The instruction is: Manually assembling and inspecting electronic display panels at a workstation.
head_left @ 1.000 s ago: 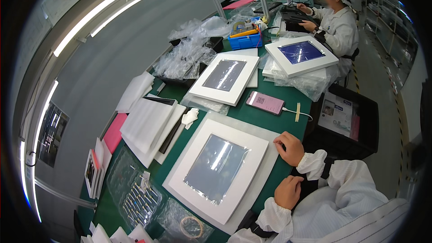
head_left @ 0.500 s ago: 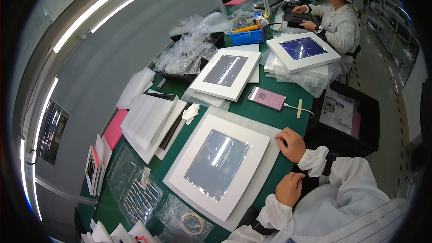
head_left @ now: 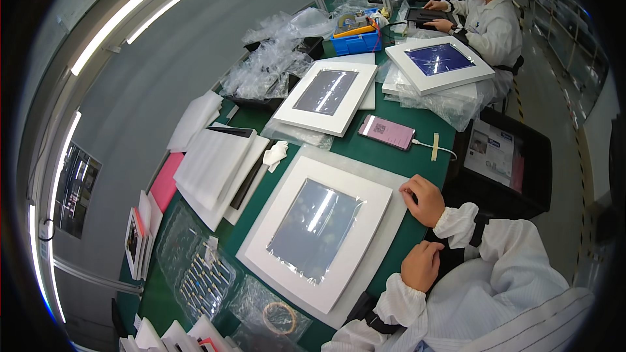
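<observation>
A white frame with a grey, film-covered panel in its middle lies flat on a white foam sheet on the green table. My right hand rests at the sheet's right edge, fingers loosely curled together, with nothing seen in them. Nearer to me, my left hand lies at the table edge by my body, its fingers folded in. I see nothing in it, though its palm side is hidden. Both hands are apart from the frame.
Beyond lie two similar frames, a pink-screened phone on a cable and crumpled plastic bags. Foam-wrapped panels and a clear tray of small parts sit left. A black bin stands right. Another person works at the back.
The view has shifted slightly. My hands stay in nearly the same place and pose, and the frame has not moved on the table. The other person's head and hands have shifted a little.
</observation>
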Tool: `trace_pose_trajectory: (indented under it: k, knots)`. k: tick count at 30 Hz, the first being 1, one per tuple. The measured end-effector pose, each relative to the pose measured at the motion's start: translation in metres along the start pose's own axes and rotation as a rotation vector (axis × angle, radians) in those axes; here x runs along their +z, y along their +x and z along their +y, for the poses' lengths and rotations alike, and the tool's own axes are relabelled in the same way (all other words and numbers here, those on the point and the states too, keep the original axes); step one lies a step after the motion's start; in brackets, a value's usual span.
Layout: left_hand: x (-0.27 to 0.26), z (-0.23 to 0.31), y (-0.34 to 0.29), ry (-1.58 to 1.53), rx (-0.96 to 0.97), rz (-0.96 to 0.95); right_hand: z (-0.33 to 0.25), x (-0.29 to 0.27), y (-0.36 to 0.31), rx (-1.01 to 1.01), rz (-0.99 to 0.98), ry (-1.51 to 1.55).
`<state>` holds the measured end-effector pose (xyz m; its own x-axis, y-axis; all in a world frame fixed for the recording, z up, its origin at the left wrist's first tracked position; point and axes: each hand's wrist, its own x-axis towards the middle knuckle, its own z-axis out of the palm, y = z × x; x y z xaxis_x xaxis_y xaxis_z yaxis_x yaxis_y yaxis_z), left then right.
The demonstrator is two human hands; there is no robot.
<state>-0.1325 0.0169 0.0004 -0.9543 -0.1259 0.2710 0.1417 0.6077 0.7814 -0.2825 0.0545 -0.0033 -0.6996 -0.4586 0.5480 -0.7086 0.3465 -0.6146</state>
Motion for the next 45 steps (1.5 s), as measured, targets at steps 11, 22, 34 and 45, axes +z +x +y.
trace_pose_trajectory:
  k: [11, 22, 34, 45]
  knots:
    - [-0.0007, 0.0004, 0.0009, -0.015, -0.014, 0.0, -0.0015, -0.0006, 0.0014, -0.008, 0.002, 0.001]
    - [-0.0009, 0.0004, 0.0004, -0.016, -0.033, -0.012, -0.0012, -0.0011, 0.0011, 0.004, -0.008, -0.011]
    - [-0.0012, 0.0019, 0.0016, -0.012, -0.043, -0.023, -0.001, -0.0013, 0.0012, 0.01, -0.006, -0.02]
    - [-0.0011, 0.0014, 0.0, -0.007, -0.036, -0.017, -0.0014, -0.0008, 0.0008, 0.015, -0.004, -0.015]
